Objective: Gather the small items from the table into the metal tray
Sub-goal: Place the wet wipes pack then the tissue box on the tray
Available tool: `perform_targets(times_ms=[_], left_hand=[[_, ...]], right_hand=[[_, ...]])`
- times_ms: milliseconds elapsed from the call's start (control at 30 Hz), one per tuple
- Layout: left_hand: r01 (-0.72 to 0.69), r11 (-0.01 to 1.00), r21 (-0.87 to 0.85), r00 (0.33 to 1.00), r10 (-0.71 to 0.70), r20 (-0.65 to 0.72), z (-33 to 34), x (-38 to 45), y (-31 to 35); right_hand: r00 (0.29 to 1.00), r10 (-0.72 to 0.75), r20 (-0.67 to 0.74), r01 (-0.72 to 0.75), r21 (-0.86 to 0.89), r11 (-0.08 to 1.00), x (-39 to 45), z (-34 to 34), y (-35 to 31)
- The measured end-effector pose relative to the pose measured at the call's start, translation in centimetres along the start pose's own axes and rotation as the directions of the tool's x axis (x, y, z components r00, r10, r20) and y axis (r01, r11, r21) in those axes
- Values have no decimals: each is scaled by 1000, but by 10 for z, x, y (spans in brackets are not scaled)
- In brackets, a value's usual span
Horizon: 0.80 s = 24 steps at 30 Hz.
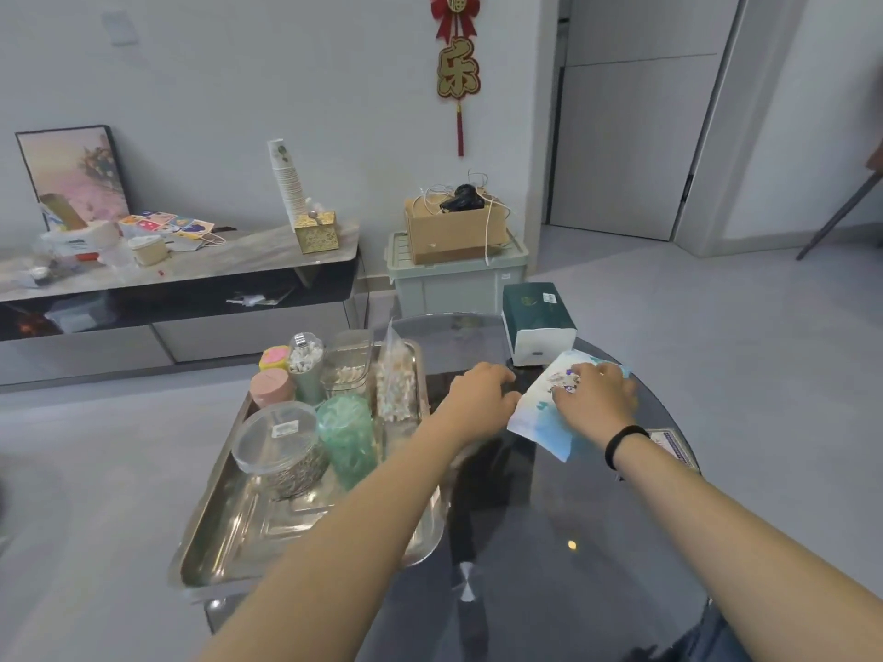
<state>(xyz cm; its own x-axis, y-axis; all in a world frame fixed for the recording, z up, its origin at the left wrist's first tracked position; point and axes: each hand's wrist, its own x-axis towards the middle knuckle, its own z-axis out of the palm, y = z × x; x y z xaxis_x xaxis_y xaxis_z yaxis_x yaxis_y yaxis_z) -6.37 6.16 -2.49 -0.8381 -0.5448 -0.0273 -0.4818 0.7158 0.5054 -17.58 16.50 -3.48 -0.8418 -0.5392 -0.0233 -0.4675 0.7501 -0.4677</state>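
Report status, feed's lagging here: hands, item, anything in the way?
Both hands on white-blue packet, on table right of tray. Right fingers on top, grip unclear. Tissue box just behind; path to tray open.
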Motion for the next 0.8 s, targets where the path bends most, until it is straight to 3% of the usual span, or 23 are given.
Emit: perform_targets(times_ms=[167, 267, 400, 500, 633, 733, 800], left_hand=[[179, 960, -214, 980, -154, 129, 29, 36, 15], [333, 858, -391, 941, -278, 190, 35, 45, 22], [426, 686, -590, 904, -302, 302, 33, 43, 19], [391, 577, -717, 920, -272, 282, 13, 26, 10], [246, 541, -805, 961, -246, 128, -28, -17, -13], [203, 583, -786, 978, -164, 131, -66, -60, -36], [246, 607, -755, 969, -163, 185, -90, -90, -57]], right_hand=[[988, 76, 133, -85, 64, 994, 21, 21, 2], [990, 95, 106, -110, 149, 983, 28, 24, 2], [998, 56, 12, -56, 453, 890, 23, 13, 2], [999, 24, -40, 7, 629, 777, 8, 3, -1], [998, 35, -60, 24, 766, 642, -25, -11, -19], [996, -64, 64, -13, 803, 596, -52, -15, -41], [952, -181, 248, -112, 830, 547, -68, -10, -57]])
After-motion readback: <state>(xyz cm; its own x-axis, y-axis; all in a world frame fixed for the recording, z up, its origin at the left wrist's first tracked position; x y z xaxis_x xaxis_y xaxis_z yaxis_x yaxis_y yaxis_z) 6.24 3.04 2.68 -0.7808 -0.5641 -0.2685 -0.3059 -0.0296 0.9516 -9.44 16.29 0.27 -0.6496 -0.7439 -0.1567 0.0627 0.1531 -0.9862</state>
